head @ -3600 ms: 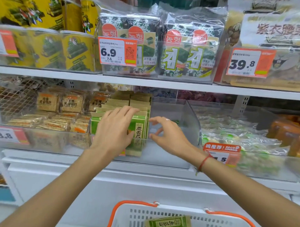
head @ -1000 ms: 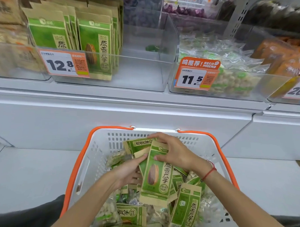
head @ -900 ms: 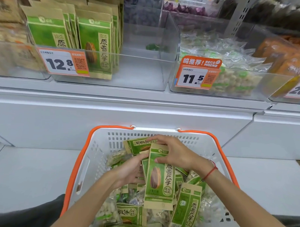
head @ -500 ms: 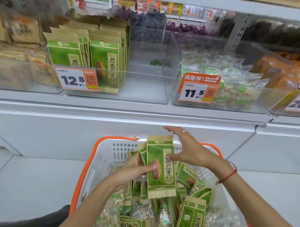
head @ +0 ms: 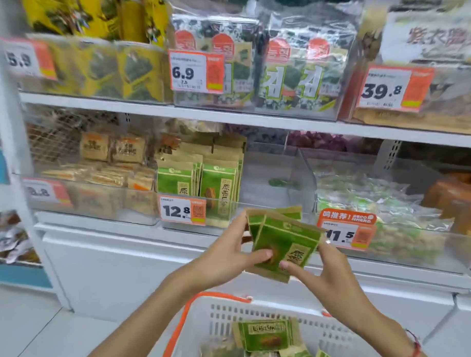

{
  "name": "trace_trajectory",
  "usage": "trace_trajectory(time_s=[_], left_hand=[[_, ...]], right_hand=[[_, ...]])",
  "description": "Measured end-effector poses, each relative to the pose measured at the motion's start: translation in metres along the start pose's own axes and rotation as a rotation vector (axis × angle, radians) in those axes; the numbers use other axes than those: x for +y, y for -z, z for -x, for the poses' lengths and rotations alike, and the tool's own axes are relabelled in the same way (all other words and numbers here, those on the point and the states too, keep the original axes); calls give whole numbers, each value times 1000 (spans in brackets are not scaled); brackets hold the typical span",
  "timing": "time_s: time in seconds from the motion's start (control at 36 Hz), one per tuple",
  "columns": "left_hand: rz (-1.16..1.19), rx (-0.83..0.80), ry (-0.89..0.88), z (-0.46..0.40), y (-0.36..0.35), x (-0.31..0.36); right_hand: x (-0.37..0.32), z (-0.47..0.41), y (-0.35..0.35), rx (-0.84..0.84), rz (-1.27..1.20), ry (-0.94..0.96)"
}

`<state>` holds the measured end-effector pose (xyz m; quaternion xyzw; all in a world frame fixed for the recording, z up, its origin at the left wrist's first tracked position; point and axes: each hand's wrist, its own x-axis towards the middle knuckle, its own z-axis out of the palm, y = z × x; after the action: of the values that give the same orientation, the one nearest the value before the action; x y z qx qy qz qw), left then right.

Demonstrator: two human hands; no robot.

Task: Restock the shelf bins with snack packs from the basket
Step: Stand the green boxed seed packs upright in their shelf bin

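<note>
Presently, step: carrying a small fan of green snack packs [head: 284,242] from the basket [head: 251,315] toward the clear bin [head: 271,179].
Grip: left hand [head: 227,254] pinches the packs' lower left edge, thumb in front; right hand [head: 319,270] pinches the right edge and bottom. Both are clamped on the packs.
Location: packs held just below the bin's front lip, at 12 o'clock above the basket.
Technique: square the fan, lift it over the lip, stand the packs upright in the bare space at 3 o'clock of the shelved packs [head: 199,177].
Risk: a loose pack may slip.
Surroundings: white shelf [head: 231,119]; price tag 12.8 [head: 182,210]; seaweed packs [head: 260,59] at 12 o'clock.
</note>
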<state>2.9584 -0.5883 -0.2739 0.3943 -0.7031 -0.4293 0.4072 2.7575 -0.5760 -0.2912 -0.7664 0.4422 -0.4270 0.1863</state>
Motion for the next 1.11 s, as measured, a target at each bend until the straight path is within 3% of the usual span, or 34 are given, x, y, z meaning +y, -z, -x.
trace_trajectory(time_s=[0.08, 0.19, 0.31, 0.5, 0.64, 0.75, 0.94, 1.11], left_hand=[[-129, 48, -149, -19, 17, 29], [-252, 90, -279, -40, 53, 58], [-312, 145, -270, -51, 92, 65], [-434, 201, -100, -65, 128, 36], [-920, 371, -66, -65, 132, 17], [-1026, 399, -124, -64, 130, 5], [-1254, 375, -229, -60, 124, -6], [-1307, 364, -268, -63, 110, -14]], right_hand=[[-15, -31, 3, 133, -10, 72], [-38, -80, 3, 150, -153, 84], [-56, -122, -13, 135, -118, 129], [-49, -160, -45, 30, -13, 81], [-34, -162, -63, -145, 102, -45], [-27, -161, -76, -267, 260, -150], [-28, -158, -76, -134, 290, -178], [-25, -158, -72, -157, 296, -255]])
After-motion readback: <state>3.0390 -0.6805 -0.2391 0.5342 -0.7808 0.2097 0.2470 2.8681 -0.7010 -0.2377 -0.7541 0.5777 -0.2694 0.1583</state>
